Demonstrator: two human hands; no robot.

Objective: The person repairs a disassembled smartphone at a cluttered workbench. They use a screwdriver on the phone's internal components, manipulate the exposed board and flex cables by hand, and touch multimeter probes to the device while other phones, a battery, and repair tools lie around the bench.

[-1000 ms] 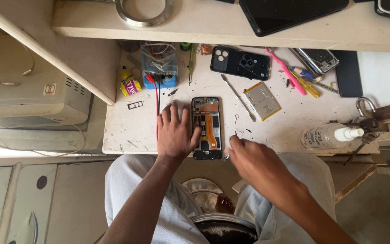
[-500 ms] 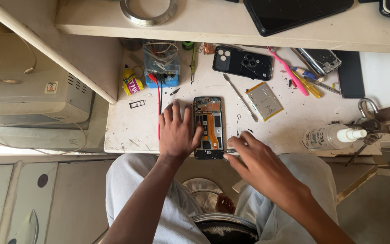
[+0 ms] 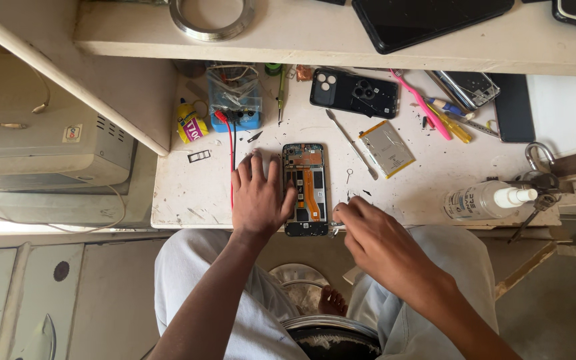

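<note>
Opened rectangular phone (image 3: 307,190), circuitry bare, on scuffed white desk (image 3: 188,193): my left hand (image 3: 258,197) spread flat at its 9 o'clock as before, my right hand (image 3: 368,230) now pinched at 4 o'clock.

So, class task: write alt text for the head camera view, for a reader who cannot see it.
Seen from above, a seated person's left hand lies flat beside and against an opened phone on a scuffed white bench, while the right hand pinches something small at the bench edge. A battery, a black phone case and a spray bottle lie nearby.
</note>
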